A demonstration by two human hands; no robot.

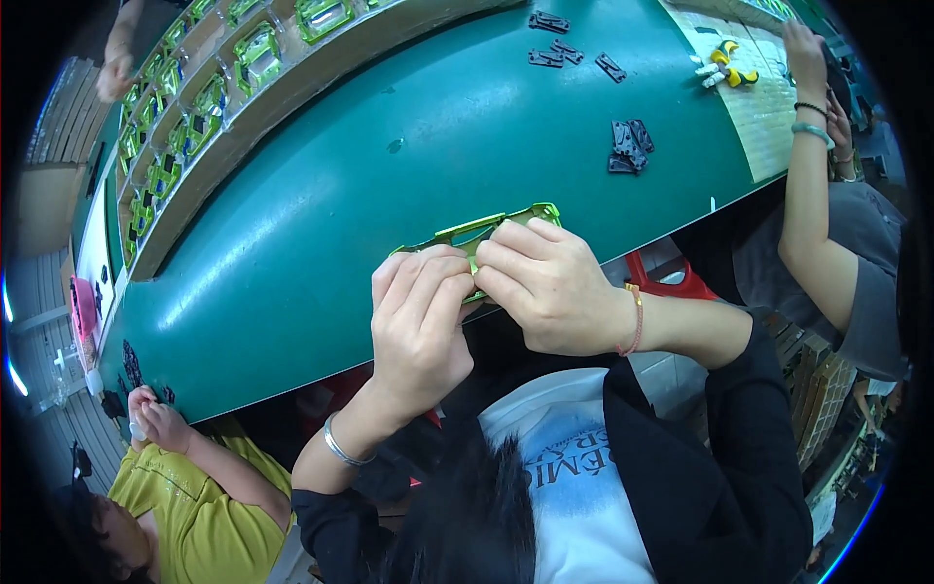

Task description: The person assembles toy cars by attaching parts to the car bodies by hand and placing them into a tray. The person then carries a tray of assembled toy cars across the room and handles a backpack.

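Both my hands grip a lime-green plastic frame (pixel 547 210) just over the near edge of the green table. My left hand (pixel 420 297) is closed on its left part, fingers curled over the top. Close beside it, my right hand (pixel 545 282) is closed on the middle and right part, fingertips pressed inward. Much of the frame is hidden behind my fingers; its upper rim and right corner show. Whether a smaller piece sits between my fingertips cannot be made out.
Black plastic parts (pixel 630 148) lie in a pile at the right, with more black pieces (pixel 547 58) farther back. Yellow-handled pliers (pixel 730 66) rest on a pale sheet. A divided tray (pixel 292 83) of green frames curves along the far left. Co-workers sit on both sides.
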